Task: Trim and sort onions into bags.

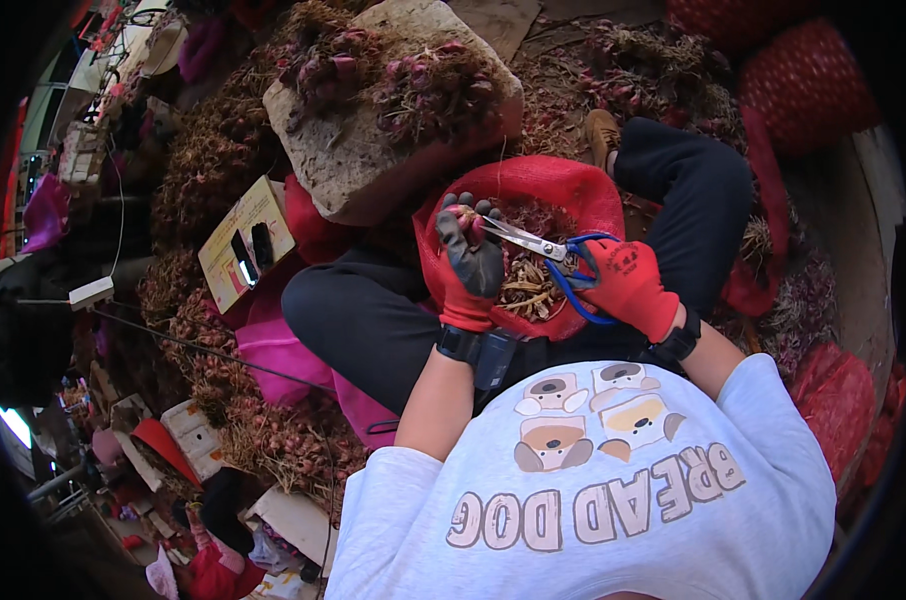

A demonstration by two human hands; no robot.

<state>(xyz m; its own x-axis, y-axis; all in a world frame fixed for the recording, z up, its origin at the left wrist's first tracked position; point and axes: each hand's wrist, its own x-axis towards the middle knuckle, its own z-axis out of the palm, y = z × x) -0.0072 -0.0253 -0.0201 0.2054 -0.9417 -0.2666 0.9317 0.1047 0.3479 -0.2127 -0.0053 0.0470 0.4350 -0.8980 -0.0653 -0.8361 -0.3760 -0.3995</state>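
Observation:
My left hand (473,265), in a red glove with a dark grey palm, is palm up with its fingers curled round a small pinkish-red shallot (467,217). Steel scissors (521,238) with blue handles are gripped in my right hand (628,284), which wears a red glove. Their blades are slightly parted and point left, with the tips at the shallot. Both hands are above a red mesh bag (538,172) between my legs. Dry stalks and papery trimmings (528,285) lie inside it.
Bunches of shallots (428,95) lie on a pale block (338,165) ahead. Heaps of dried shallots (258,435) spread on the left, near a yellow box (238,235) with a phone on it. Full red mesh sacks (808,85) stand at the far right. A thin cable crosses on the left.

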